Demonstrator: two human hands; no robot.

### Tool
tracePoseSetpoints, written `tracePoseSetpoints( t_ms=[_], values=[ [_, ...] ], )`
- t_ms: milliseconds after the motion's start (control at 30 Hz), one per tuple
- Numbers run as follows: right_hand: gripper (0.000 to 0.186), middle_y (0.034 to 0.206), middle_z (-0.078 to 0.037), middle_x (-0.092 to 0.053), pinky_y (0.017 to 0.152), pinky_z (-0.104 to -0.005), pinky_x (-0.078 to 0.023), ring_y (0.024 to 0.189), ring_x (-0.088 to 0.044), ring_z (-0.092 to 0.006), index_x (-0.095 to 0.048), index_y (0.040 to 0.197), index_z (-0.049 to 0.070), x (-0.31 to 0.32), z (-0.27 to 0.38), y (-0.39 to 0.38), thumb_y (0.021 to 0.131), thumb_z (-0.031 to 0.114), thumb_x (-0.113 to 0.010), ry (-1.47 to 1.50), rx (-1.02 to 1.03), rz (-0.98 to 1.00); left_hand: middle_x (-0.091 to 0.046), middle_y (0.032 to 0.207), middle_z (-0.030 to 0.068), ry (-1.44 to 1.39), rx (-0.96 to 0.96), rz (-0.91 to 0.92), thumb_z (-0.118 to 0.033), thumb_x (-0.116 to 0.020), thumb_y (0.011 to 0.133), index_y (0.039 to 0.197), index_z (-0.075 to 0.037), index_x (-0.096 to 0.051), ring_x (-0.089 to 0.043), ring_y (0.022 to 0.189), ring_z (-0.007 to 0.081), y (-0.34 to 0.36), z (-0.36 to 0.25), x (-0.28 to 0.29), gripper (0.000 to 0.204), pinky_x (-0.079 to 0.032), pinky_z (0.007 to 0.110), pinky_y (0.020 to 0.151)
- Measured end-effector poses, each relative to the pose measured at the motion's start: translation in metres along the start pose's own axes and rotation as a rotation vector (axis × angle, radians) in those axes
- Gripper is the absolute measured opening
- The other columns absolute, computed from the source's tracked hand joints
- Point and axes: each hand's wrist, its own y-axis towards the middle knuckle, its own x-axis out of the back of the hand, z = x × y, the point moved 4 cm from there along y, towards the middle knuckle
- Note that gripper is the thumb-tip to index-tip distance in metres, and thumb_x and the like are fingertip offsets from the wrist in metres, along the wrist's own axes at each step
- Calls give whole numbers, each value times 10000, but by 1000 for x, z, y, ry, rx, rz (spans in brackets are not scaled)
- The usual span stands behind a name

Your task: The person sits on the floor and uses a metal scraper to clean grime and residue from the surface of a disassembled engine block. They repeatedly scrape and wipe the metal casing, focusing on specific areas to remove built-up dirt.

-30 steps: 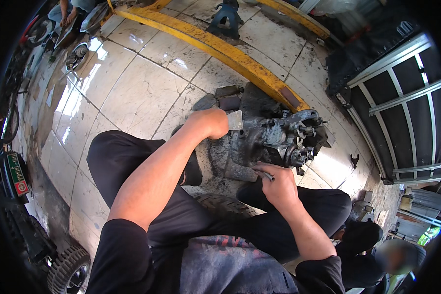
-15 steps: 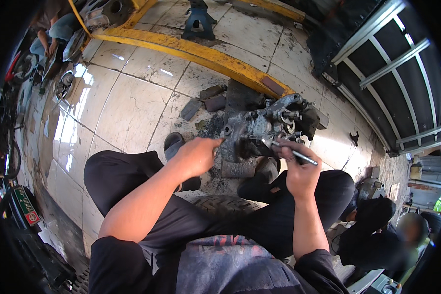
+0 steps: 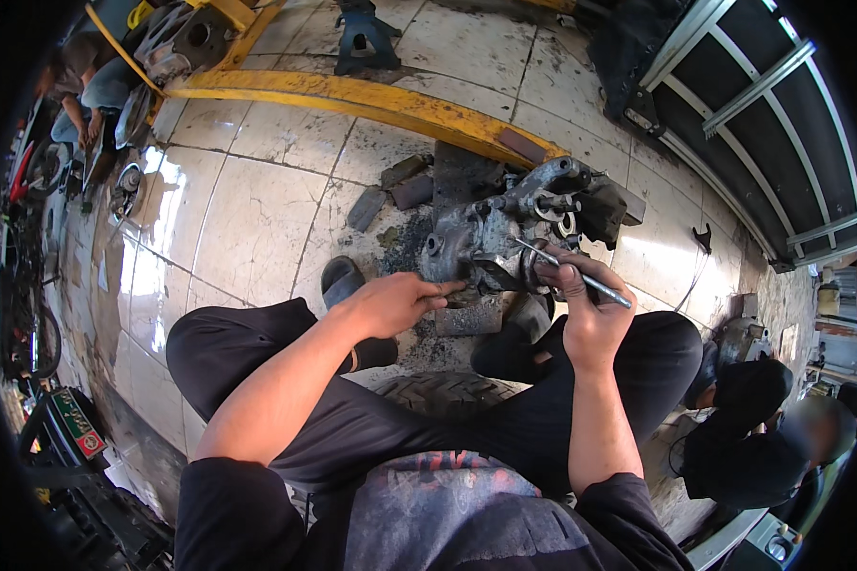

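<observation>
A greasy grey metal casting (image 3: 457,242), with bosses, holes and shafts, rests low between my feet on dark blocks. My left hand (image 3: 398,303) holds nothing; its index finger stretches out to the near edge of the casting, and the other fingers are curled. In my right hand (image 3: 588,303) is a slim metal rod (image 3: 607,291) with a thicker silver handle, gripped like a pen. Its thin tip points up and left over the middle of the casting. Whether the tip touches the metal I cannot tell.
Dark rectangular blocks (image 3: 368,207) lie left of the casting. Beyond it runs a yellow steel beam (image 3: 352,91), with a dark jack stand (image 3: 366,43) behind. A tyre (image 3: 445,393) is under me. One person (image 3: 752,447) crouches at right; another (image 3: 90,100) sits far left.
My left index finger has slid right and nearer along the casting. The rod has swung so that its thin tip shows above my right hand. The whole view has shifted slightly.
</observation>
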Motion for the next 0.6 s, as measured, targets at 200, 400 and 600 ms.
tracePoseSetpoints(
  t_ms=[200,400,600],
  values=[
    [160,1127,-189,-775,911,-328,-601,961,-769,-221,-738,1122,-106,0,-1,2,1012,1,-691,-27,11,-10,-662,993,160,191,40,-14,-421,-539,1091,1339,-280,-726,-667,1038,374,8,-9,16,341,-522,486,886],
    [155,1135,-191,-773,912,-328,-599,959,-771,-224,-740,1123,-104,-5,-2,4,1014,-13,-679,-51,35,-7,-674,992,124,480,-22,-88,-428,-577,1061,1205,-286,-790,-674,990,329,18,-16,34,293,-501,463,884],
    [150,1139,-199,-771,910,-324,-597,952,-770,-223,-742,1108,-103,-5,-3,3,1015,-1,-683,-44,21,-25,-672,988,97,482,-51,-28,-395,-589,1057,1305,-334,-756,-662,1013,286,15,-14,24,305,-460,457,894]
  ],
)
